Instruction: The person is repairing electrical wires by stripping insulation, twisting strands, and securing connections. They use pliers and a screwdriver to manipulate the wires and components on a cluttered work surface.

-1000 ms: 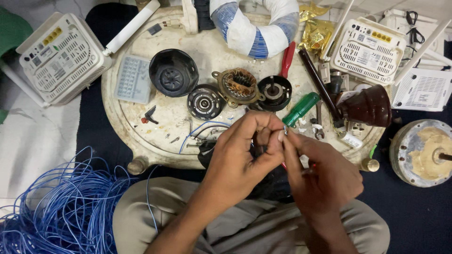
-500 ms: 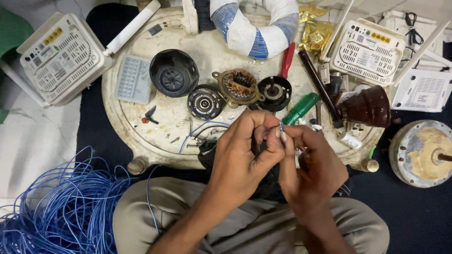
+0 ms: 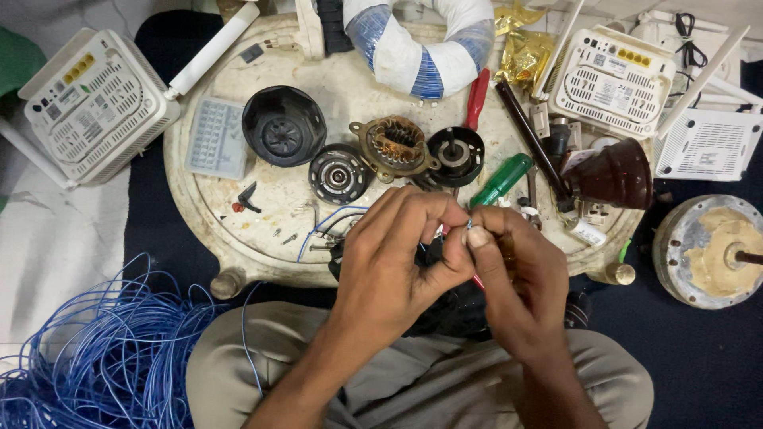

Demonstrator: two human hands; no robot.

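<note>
My left hand (image 3: 397, 254) and my right hand (image 3: 517, 274) meet over my lap at the front edge of a round cream tray (image 3: 238, 238). Both pinch the end of a thin wire (image 3: 469, 225) between thumb and fingertips. A dark part sits under the hands, mostly hidden, and a thin red lead (image 3: 478, 281) shows just below them. Blue and white wires (image 3: 330, 225) run from the tray toward my left hand.
On the tray lie a black cap (image 3: 284, 125), a black rotor disc (image 3: 338, 173), a copper-wound stator (image 3: 395, 144), a black housing (image 3: 455, 155), green-handled (image 3: 501, 179) and red-handled (image 3: 477, 97) screwdrivers. White routers (image 3: 95, 103) (image 3: 612, 71), a blue wire heap (image 3: 103, 357), a brown cone (image 3: 616, 175), a metal motor (image 3: 719, 250).
Both hands have stayed in place and kept working the wire end. The fingertips have closed together more tightly, with the pinch point slightly higher.
</note>
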